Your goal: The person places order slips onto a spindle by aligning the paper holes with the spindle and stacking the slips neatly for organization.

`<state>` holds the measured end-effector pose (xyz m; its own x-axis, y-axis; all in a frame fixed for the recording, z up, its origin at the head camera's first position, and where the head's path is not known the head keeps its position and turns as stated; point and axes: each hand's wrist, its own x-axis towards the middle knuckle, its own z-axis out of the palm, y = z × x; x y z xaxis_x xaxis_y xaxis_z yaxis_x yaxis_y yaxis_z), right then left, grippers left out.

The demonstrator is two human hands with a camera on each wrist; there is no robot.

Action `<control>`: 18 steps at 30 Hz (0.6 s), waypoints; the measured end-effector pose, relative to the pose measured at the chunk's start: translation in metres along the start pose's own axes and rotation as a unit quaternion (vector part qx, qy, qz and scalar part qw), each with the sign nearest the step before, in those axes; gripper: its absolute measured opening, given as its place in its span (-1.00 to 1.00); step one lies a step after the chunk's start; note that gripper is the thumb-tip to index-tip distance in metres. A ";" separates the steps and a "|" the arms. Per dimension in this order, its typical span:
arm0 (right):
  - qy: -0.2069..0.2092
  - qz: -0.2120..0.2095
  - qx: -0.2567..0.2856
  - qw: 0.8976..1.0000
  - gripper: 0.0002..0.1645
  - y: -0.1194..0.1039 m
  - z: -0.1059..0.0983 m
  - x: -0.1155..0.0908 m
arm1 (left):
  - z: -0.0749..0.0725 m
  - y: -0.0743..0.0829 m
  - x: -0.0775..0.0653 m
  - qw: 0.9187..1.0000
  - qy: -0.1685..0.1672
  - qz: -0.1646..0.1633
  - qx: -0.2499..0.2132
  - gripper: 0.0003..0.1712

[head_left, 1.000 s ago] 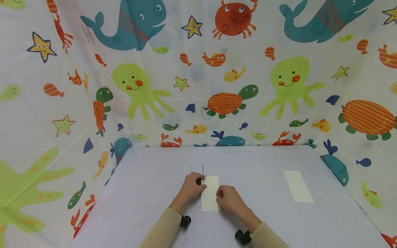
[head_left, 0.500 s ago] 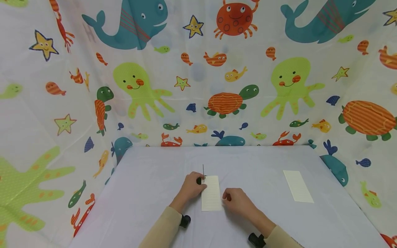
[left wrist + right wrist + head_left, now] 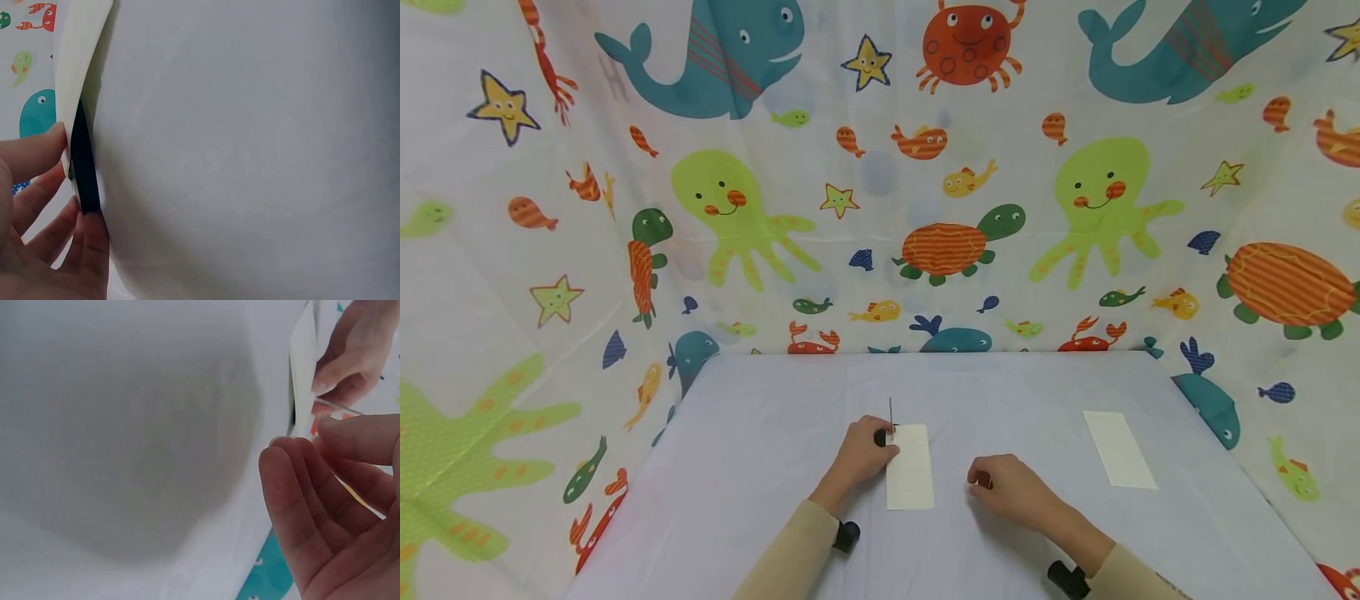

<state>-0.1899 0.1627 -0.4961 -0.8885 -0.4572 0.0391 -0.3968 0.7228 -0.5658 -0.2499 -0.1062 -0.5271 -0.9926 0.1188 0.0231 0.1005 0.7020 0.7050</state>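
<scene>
My left hand [image 3: 859, 454] pinches the upper left edge of a cream sheet of lined paper [image 3: 912, 475], thumb on top. Under that edge, between the paper and my fingers, the left wrist view shows a black wedge-shaped piece [image 3: 85, 169], clip-like and mostly covered by the hand in the head view. A thin metal rod [image 3: 891, 410] sticks out past the paper's upper left corner. To the right, apart from the paper, my right hand [image 3: 1018, 492] hovers over the table with loosely bent fingers and nothing visible in them.
Another cream sheet of paper [image 3: 1120, 450] lies flat on the right side of the white table [image 3: 775, 400]. Behind and beside the table hangs a white curtain [image 3: 880, 108] printed with sea animals. Both wrists carry small black cameras.
My right hand has left the paper's right edge and moved rightward, its fingers now well apart from the sheet. The left hand, the paper and the black piece have stayed in place.
</scene>
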 end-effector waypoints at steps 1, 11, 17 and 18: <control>0.001 0.002 -0.006 1.000 -0.96 0.002 -0.003 -0.001 | 0.000 0.000 0.000 1.000 0.000 -0.004 0.001 -0.65; 0.008 0.034 -0.071 0.997 -0.89 0.009 -0.022 -0.013 | 0.000 0.002 0.001 1.000 0.000 -0.015 0.003 -0.63; 0.013 0.055 -0.098 0.994 -0.88 0.019 -0.030 -0.017 | 0.001 0.000 0.002 1.000 0.001 -0.010 0.007 -0.64; 0.013 0.060 -0.100 0.993 -0.88 0.022 -0.031 -0.017 | 0.002 0.000 0.002 1.000 0.001 -0.011 0.008 -0.64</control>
<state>-0.1912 0.2025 -0.4834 -0.9368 -0.3499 0.0028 -0.3227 0.8609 -0.3934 -0.2514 -0.1049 -0.5283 -0.9947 0.1021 0.0088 0.0796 0.7156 0.6940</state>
